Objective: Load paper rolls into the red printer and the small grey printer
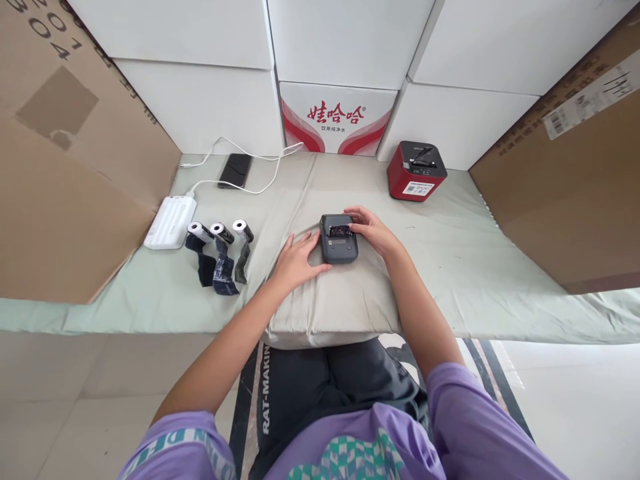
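A small dark grey portable printer lies on the cloth in front of me. A strip of dark printed paper shows at the slot in its top. My left hand rests at the printer's left side, fingers stretched and spread, the fingertips against its edge. At the far right corner, my right hand holds the printer, thumb on top by the end of the paper strip and the other fingers toward the back. Whether that thumb also presses the paper, I cannot tell.
Left stand three paper rolls with dark strips unrolled, a white power bank with a cable, and a black phone. A red and black box-shaped device sits back right. Cardboard boxes and white cartons wall the table.
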Demonstrator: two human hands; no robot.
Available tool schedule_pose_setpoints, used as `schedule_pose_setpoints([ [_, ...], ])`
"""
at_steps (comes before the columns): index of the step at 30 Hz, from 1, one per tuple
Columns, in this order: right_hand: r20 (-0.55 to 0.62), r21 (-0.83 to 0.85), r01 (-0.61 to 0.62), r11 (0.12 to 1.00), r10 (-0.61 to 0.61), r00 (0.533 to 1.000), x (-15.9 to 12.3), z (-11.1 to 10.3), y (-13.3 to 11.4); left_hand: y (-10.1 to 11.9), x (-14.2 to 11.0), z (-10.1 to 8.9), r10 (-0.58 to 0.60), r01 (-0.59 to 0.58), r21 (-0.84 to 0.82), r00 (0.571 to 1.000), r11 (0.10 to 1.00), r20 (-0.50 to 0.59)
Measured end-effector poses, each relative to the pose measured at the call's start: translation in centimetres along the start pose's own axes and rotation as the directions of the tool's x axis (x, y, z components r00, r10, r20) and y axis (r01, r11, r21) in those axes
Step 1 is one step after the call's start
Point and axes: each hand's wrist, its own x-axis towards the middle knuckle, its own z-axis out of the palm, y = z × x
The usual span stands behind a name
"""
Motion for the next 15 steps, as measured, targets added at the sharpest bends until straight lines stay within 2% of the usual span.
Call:
schedule_pose_setpoints([
  [6, 0.075, -0.065, -0.059, 0.996, 0.064, 0.995, 0.44, -0.40, 0.24, 0.10, 0.00, -0.09, 0.005, -0.005, 0.010, 1.000, 1.000, 0.000],
  [11, 0.046, -0.098, -0.063, 0.993, 0.067, 0.997, 0.55, -0.20, 0.12, -0.05, -0.02, 0.00, 0.009, -0.009, 0.010, 1.000, 1.000, -0.002],
  [15, -0.011, -0.050, -0.072, 0.996, 0.072, 0.997, -0.35, 0.04, 0.60, -0.05, -0.04, -0.03, 0.015, -0.015, 0.010, 1.000, 1.000, -0.008],
])
